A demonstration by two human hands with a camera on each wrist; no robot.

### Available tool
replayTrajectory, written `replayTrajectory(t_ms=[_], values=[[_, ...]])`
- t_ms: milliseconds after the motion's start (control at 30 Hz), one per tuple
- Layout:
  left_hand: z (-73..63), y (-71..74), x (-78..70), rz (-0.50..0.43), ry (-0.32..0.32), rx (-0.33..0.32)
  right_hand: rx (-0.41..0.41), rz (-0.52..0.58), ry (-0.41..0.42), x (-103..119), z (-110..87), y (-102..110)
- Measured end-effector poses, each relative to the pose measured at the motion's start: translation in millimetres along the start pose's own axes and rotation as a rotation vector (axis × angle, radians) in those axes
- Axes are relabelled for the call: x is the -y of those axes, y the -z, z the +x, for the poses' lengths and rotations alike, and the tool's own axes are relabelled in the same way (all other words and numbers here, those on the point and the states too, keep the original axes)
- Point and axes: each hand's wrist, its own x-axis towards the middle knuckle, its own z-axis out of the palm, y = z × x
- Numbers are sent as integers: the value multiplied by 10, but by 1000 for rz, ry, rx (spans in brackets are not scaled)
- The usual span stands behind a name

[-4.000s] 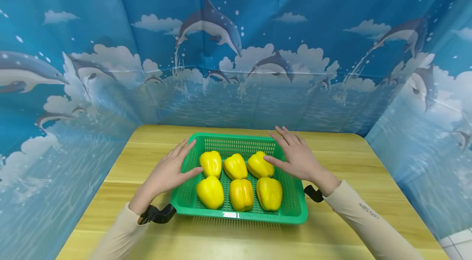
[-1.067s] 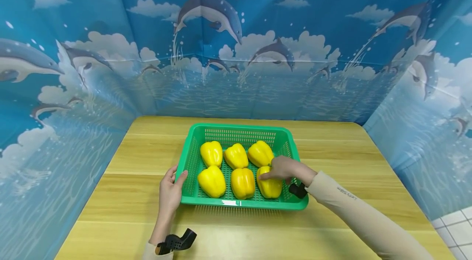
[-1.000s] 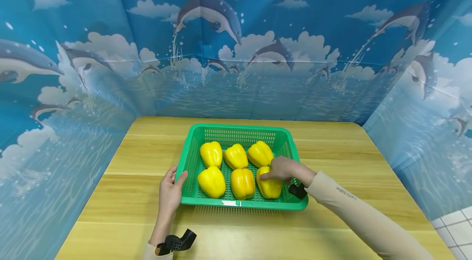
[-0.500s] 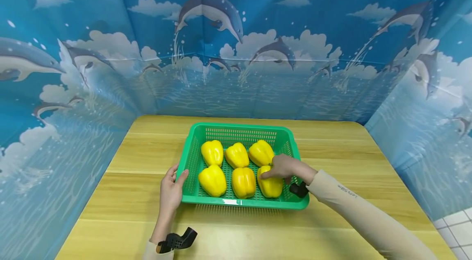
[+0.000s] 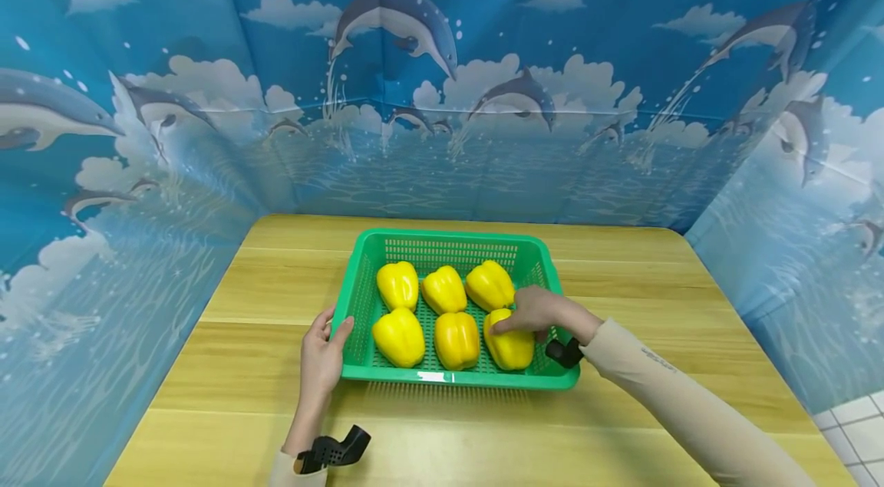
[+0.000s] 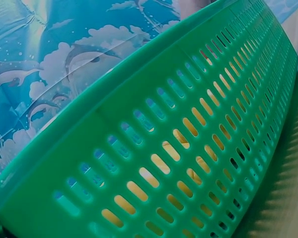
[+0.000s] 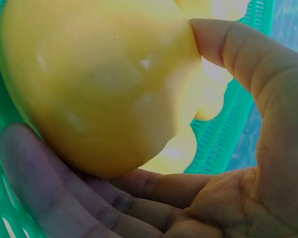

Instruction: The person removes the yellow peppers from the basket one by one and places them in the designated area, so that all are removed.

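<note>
Pepper at near right (image 5: 512, 349) was newly pinched by right grip (image 5: 541, 308), basket rim (image 5: 497, 380) held by left grip (image 5: 321, 354), both free earlier, so handling had probably begun.

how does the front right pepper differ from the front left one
The front right pepper is gripped by the right hand, while no hand touches the front left pepper. In the head view, that hand partly covers the front right pepper; the front left pepper is unobstructed. Both are yellow and in the green basket.
</note>
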Motion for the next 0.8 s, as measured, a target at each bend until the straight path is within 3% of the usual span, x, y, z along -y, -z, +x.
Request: replayTrajectory(t_ms=[533,800], values=[[-6,7,-15,2,0,2,-45,119,76,-30,-95,103],[5,10,-3,11,-1,1,-90,151,73,-25,-136,124]])
